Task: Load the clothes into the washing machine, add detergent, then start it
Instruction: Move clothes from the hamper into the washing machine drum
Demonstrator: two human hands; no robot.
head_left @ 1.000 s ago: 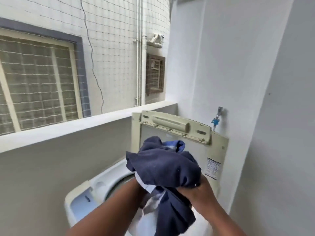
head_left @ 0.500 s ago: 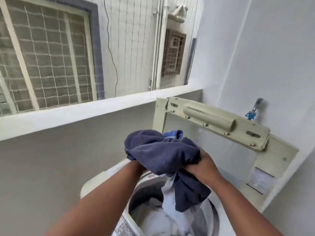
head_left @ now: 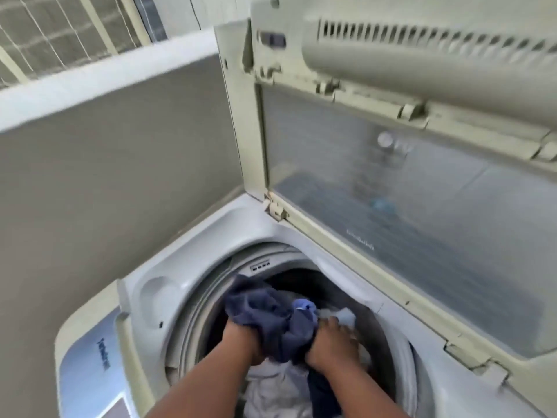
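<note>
A top-loading washing machine (head_left: 193, 257) stands in a corner with its lid (head_left: 422, 191) raised upright. Both my hands reach into the round drum opening (head_left: 196, 321). My left hand (head_left: 241, 339) and my right hand (head_left: 330, 345) grip a bundle of dark blue clothes (head_left: 271, 318) between them, just inside the rim. White and pale garments (head_left: 271, 390) lie lower in the drum under the bundle. The control panel (head_left: 90, 372) shows at the machine's near left edge. No detergent is in view.
A grey low wall (head_left: 105, 182) with a white ledge (head_left: 99, 76) runs close along the machine's left side. Beyond the ledge is a netted opening (head_left: 60, 28). The raised lid fills the right and upper part of the view.
The view has tipped down and closer to the machine. Both hands have lowered the blue bundle from above the machine into the drum opening.
</note>
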